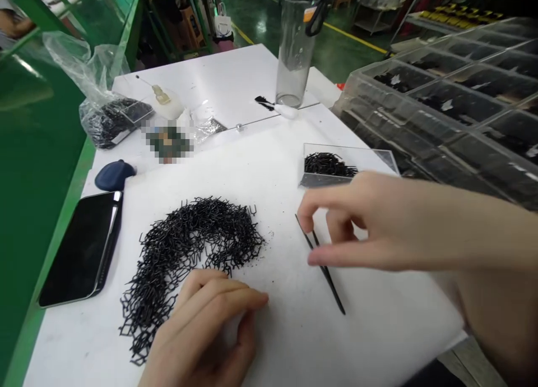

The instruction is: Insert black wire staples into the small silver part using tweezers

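There is one left hand (205,322), one right hand (374,221), one pair of black tweezers (333,289) and one heap of bent black pins (163,241), too many to count. There are also one clear box (320,180), one smartphone (75,255), one navy pouch (113,176), one water bottle (294,53), one needle-tipped bottle (161,95), one large plastic bag (94,124) and one small plastic bag (208,128).
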Demonstrator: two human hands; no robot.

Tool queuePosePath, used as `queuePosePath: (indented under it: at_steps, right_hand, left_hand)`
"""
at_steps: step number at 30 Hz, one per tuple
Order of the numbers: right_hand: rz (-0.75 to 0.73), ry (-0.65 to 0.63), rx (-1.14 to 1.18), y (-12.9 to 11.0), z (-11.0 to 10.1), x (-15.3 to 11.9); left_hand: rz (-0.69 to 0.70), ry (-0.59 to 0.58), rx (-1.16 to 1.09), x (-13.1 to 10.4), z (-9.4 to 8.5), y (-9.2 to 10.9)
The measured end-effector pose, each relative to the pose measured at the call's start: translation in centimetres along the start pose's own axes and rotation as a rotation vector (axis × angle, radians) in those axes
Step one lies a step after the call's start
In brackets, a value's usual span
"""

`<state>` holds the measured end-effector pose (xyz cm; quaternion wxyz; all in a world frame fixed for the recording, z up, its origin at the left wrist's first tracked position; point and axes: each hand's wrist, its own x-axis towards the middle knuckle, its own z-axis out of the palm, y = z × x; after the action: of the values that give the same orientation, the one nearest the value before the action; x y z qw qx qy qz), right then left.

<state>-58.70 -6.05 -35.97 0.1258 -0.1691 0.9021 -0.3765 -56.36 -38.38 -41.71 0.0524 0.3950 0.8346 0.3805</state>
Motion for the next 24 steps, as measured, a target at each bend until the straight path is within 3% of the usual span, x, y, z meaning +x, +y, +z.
queuePosePath:
  at_steps: [2, 5, 10, 19, 24]
  right_hand:
    - [0.088, -0.079, -0.110, 0.0, 1.5, -0.1]
    - [0.135, -0.042, -0.195, 0.3, 3.1, 0.1]
    - [0.071, -0.003, -0.173, 1.3, 3.4, 0.9]
    - [-0.043, 0.137, -0.027, 3.0, 4.2, 1.5]
    - [-0.066, 0.129, 0.067, 2.0, 2.7, 1.5]
  left_hand:
    - [-0.129, 0.223, -0.064, -0.1, 0.0, 0.0]
    - [-0.119, 0.282, -0.086, 0.0, 0.3, 0.3]
    - [-0.100, 0.137, -0.070, 0.4, 0.7, 0.8]
    - [-0.123, 0.089, -0.045, 0.4, 0.9, 0.7]
    - [-0.113, 0.088, -0.091, 0.5, 1.2, 0.8]
